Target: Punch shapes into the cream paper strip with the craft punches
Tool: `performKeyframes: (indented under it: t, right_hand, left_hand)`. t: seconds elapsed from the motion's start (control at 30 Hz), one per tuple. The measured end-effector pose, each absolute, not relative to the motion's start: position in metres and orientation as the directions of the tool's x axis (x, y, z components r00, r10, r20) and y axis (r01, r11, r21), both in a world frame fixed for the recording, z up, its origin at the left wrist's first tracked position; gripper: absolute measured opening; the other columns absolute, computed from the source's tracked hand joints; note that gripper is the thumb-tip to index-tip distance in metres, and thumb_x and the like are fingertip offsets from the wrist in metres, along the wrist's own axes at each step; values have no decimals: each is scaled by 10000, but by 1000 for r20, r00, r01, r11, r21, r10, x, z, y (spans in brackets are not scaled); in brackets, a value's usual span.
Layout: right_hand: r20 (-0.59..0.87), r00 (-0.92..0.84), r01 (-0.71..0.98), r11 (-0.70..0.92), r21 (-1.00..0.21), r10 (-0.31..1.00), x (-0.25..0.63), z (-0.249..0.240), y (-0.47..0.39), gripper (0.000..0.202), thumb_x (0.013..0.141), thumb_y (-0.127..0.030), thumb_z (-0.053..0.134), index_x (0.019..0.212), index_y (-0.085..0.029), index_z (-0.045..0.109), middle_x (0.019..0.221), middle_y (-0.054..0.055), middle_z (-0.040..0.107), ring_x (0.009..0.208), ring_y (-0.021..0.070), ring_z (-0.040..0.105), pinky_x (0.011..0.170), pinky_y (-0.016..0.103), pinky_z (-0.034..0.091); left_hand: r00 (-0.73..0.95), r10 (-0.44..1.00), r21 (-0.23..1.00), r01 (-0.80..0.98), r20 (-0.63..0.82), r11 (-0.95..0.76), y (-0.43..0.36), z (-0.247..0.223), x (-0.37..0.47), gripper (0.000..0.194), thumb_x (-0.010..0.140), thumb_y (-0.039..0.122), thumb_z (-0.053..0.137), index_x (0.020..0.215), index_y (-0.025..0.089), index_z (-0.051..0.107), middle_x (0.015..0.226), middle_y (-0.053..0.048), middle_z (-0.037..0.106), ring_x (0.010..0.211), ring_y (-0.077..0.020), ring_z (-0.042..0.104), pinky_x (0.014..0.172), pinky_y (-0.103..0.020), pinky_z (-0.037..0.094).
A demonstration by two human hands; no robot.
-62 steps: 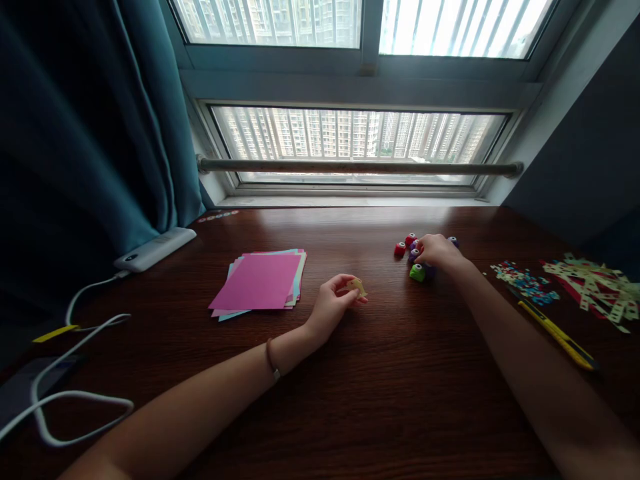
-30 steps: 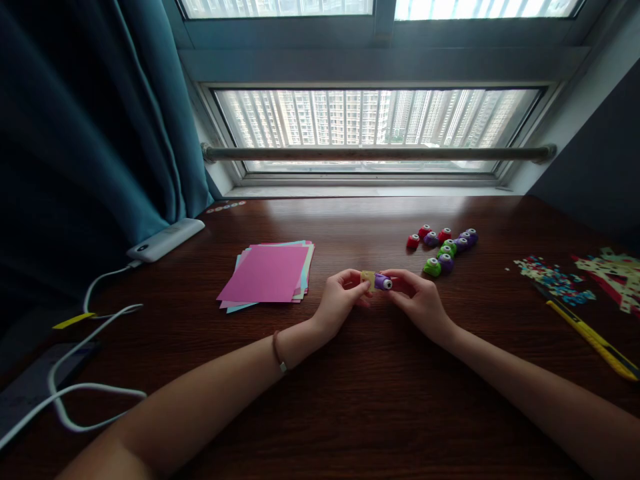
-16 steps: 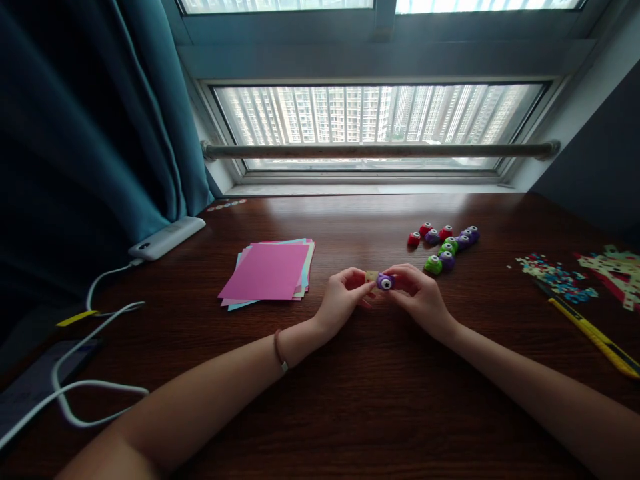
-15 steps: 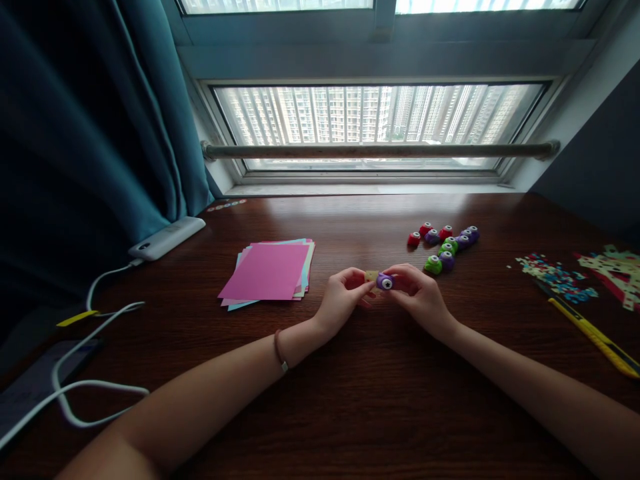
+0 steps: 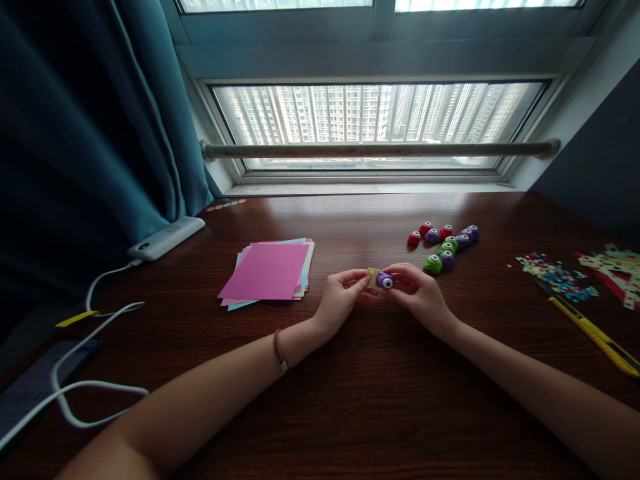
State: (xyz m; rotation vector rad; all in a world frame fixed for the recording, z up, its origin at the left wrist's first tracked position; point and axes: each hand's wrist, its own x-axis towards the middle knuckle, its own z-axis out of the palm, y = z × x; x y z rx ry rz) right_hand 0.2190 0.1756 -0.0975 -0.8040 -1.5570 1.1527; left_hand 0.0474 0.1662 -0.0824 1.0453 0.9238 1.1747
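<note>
Near the middle of the table, my right hand (image 5: 419, 293) is closed in a pinch on a small purple toy figure (image 5: 385, 280) with one white eye facing me. My left hand (image 5: 339, 300) pinches a small pale yellow piece (image 5: 373, 277) that meets the figure's left side. Whether the two are joined I cannot tell. Beyond my right hand lies a group of similar one-eyed figures: green ones (image 5: 433, 265), purple ones (image 5: 447, 260) and red ones (image 5: 413, 239).
Left of my hands lies a stack of coloured paper squares (image 5: 267, 272). A white device (image 5: 167, 238) with a white cable (image 5: 100, 383) and a dark phone (image 5: 43, 380) are farther left. At right are small coloured bits (image 5: 557, 277), a yellow-and-black cutter (image 5: 595, 337) and a red-and-cream piece (image 5: 617, 273).
My left fingers have shifted slightly left, so more of the pale yellow piece shows beside the purple figure. The figure stays in my right hand, nearly still.
</note>
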Motion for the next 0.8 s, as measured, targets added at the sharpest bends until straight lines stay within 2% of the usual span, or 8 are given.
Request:
performKeyframes:
  t: [0.27, 0.37, 0.53, 0.7, 0.8]
  right_hand:
    - [332, -291, -92, 320, -943, 897, 219, -92, 174, 290, 713, -240, 685, 1000, -213, 651, 1033, 51, 544, 964, 196, 576, 853, 303, 513]
    - [281, -305, -72, 272, -960, 910, 219, -91, 173, 316, 699, -280, 699, 999, -200, 640, 1013, 57, 604, 951, 213, 592, 852, 345, 517]
    - [176, -289, -90, 156, -984, 941, 218, -87, 172, 421, 643, -271, 740, 1024, -194, 577, 979, 49, 651, 927, 205, 616, 895, 374, 492]
    - [132, -304, -86, 110, -990, 944, 220, -83, 175, 392, 636, -280, 742, 981, -177, 589, 966, 57, 663, 919, 207, 622, 887, 374, 489]
    - [132, -285, -18, 132, -991, 949, 222, -83, 177, 331, 640, -303, 738, 924, -169, 634, 961, 59, 669, 911, 214, 624, 888, 381, 483]
  left_hand:
    - [177, 983, 967, -243, -39, 83, 165, -81, 48, 334, 683, 353, 694, 904, 104, 669, 822, -69, 689, 654, -168, 655, 656, -301, 549]
    - [159, 987, 973, -226, -10, 46, 164, -79, 48, 322, 685, 366, 690, 884, 113, 682, 864, -64, 681, 665, -167, 655, 652, -294, 551]
    - [147, 988, 982, -175, -46, 71, 165, -80, 45, 356, 695, 375, 683, 928, 107, 658, 833, -85, 694, 617, -154, 647, 554, -246, 525]
    - [116, 992, 983, -176, -40, 60, 167, -82, 45, 307, 658, 377, 710, 771, 115, 599, 718, -45, 672, 623, -161, 643, 555, -248, 509]
    - [115, 993, 993, -115, -1, 14, 168, -82, 44, 291, 666, 393, 695, 726, 121, 610, 648, -8, 632, 568, -117, 593, 517, -213, 470]
